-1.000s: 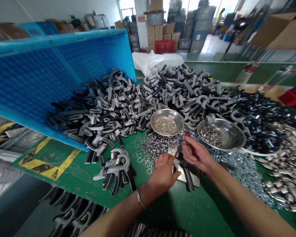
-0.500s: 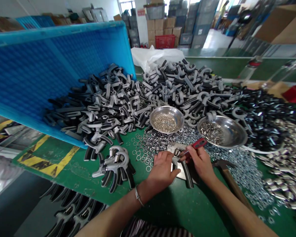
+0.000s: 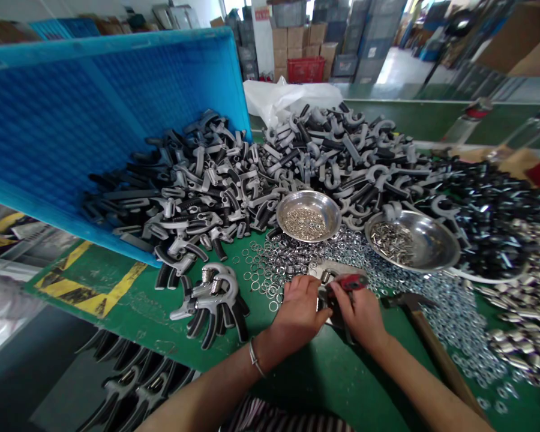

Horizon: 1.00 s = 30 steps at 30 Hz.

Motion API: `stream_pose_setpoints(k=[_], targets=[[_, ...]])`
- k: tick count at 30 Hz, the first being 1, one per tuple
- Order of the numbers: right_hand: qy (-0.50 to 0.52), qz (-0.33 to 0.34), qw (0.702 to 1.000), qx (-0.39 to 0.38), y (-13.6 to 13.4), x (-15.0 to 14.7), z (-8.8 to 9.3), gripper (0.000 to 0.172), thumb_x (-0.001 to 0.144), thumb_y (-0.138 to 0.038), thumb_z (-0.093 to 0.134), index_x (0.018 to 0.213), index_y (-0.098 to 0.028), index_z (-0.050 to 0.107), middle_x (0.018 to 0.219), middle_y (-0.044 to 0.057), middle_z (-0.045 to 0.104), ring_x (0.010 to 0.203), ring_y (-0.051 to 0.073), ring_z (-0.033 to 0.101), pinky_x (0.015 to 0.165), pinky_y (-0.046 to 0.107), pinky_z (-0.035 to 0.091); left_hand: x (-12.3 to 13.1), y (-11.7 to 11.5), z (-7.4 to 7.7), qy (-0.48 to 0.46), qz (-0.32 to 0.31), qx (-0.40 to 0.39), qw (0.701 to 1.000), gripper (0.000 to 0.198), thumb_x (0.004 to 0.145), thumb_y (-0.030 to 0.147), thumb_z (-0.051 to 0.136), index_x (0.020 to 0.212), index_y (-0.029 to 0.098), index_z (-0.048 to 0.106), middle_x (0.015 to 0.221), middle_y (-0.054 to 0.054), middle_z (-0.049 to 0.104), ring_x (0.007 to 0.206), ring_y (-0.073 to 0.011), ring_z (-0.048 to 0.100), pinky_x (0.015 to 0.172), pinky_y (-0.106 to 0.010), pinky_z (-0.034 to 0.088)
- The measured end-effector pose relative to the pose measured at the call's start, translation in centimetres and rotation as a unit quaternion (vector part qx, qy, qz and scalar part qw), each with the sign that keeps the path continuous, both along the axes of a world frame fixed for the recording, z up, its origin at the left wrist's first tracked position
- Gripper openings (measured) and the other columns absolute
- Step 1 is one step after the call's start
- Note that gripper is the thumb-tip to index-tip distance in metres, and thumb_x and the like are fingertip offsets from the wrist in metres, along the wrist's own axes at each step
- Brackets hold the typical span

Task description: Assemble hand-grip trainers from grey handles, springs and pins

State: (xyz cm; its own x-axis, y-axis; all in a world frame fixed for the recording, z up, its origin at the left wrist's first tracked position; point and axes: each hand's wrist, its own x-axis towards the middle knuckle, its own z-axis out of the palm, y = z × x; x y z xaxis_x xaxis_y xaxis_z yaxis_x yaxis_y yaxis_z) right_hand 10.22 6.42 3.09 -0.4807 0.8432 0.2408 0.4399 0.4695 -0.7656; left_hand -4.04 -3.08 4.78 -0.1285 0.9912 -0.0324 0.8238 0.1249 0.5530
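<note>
I find the left hand (image 3: 299, 313) closed over the body of a spring exerciser (image 3: 335, 307), its fingers curled just beside the exposed coil. The right hand (image 3: 357, 313) is closed around a red-handled tool (image 3: 351, 282), with the tool's working end hidden at the exerciser's spring. I cannot tell how hard either grip bears. The exerciser sits at the near middle of the green bench (image 3: 324, 384), against a steel plate (image 3: 330, 270).

Loose rings (image 3: 270, 270) lie just left of the hands. Beyond them are a steel bowl of small parts (image 3: 308, 219) and a larger steel bowl of pins (image 3: 411, 243). To the left stand two assembled exercisers (image 3: 211, 297). A tilted blue crate (image 3: 117, 102) opens onto a heap of grey-and-black handles (image 3: 207, 186). A hammer (image 3: 436, 342) lies among washers (image 3: 459, 327) on the right.
</note>
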Motion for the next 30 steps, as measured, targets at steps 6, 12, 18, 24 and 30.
stream_pose_setpoints(k=[6, 12, 18, 24, 30], targets=[[0.214, 0.039, 0.933, -0.286, 2.8, -2.1, 3.0, 0.037, 0.093, -0.059, 0.048, 0.079, -0.025, 0.053, 0.047, -0.007, 0.046, 0.036, 0.013, 0.041, 0.043, 0.028, 0.040, 0.1, 0.0, 0.3, 0.020, 0.002, -0.014, 1.000, 0.050, 0.088, 0.044, 0.063, 0.128, 0.018, 0.050, 0.125, -0.011, 0.053, 0.115, -0.0293, 0.046, 0.099, -0.043, 0.037], [0.287, 0.016, 0.899, -0.330, 3.7, -1.0, 1.8, 0.030, 0.091, -0.055, 0.058, 0.091, -0.025, 0.053, 0.067, -0.002, 0.069, 0.051, 0.016, 0.063, 0.050, 0.028, 0.051, 0.2, -0.1, 0.2, 0.014, 0.008, -0.011, 1.000, 0.052, 0.088, 0.044, 0.063, 0.130, 0.018, 0.049, 0.127, -0.010, 0.053, 0.116, -0.0292, 0.045, 0.100, -0.043, 0.036], [0.127, 0.028, 0.972, -0.194, 2.0, 0.3, 0.4, 0.024, 0.094, -0.050, 0.055, 0.098, -0.026, 0.056, 0.084, 0.002, 0.076, 0.064, 0.021, 0.072, 0.068, 0.036, 0.057, 0.3, -0.1, -0.3, 0.005, 0.016, -0.004, 1.000, 0.050, 0.086, 0.044, 0.066, 0.127, 0.020, 0.051, 0.125, -0.009, 0.053, 0.115, -0.0287, 0.046, 0.099, -0.043, 0.037], [0.089, 0.052, 0.983, -0.153, 1.7, 0.4, 0.8, 0.022, 0.097, -0.047, 0.051, 0.095, -0.025, 0.057, 0.085, 0.003, 0.077, 0.070, 0.021, 0.073, 0.072, 0.034, 0.056, 0.2, 0.0, 0.0, 0.006, 0.013, 0.000, 1.000, 0.049, 0.086, 0.044, 0.066, 0.125, 0.019, 0.051, 0.123, -0.009, 0.054, 0.113, -0.0286, 0.046, 0.098, -0.043, 0.037], [0.078, 0.035, 0.986, -0.144, 1.3, 0.4, 1.0, 0.022, 0.097, -0.047, 0.050, 0.096, -0.025, 0.055, 0.082, 0.002, 0.076, 0.071, 0.021, 0.073, 0.073, 0.034, 0.055, 0.2, -0.1, 0.1, 0.008, 0.009, -0.001, 1.000, 0.049, 0.086, 0.045, 0.066, 0.125, 0.018, 0.051, 0.122, -0.010, 0.054, 0.112, -0.0289, 0.046, 0.097, -0.043, 0.038]])
